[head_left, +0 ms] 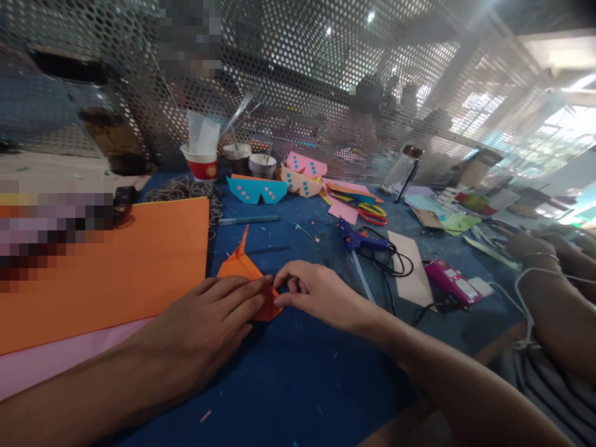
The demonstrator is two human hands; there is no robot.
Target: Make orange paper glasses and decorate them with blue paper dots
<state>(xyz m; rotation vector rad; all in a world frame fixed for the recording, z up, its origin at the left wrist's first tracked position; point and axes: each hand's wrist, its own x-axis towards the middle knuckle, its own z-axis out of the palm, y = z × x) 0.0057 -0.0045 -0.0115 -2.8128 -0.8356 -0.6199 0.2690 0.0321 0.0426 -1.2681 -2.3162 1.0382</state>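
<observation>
Clock taken from the fold, twelve pointing away from the worker. I count 1 orange fold (238, 266), flat on the blue counter (302, 379), under and between the worker's two hands; its thin spike points to twelve.

Left hand (218, 304): 1, palm down, fingers extended and lying across the fold. Right hand (321, 295): 1, curled, thumb and forefinger tips touching the fold's edge at three; I cannot tell whether they pinch it.

At nine: orange paper (153, 261), number of sheets not countable, over pink paper (79, 359). At twelve, just beyond the spike: 1 pen (249, 219), lying crosswise. Farther along twelve to one: 3 notched cutouts, 1 blue (256, 191), 1 peach (303, 184), 1 pink (305, 164), each bearing small squares. Behind, at eleven to twelve: 3 cups, 1 of them a red cup (202, 164). Far off at ten: 1 jar (109, 133).

At two: 1 glue gun (367, 241), a glue stick (363, 276) beside it; scissors (372, 214) farther back, pairs not countable; 1 bottle (403, 171) beyond. At three: 1 beige sheet (414, 276), then 1 magenta device (451, 282); past these, a co-worker's forearm (559, 292).
</observation>
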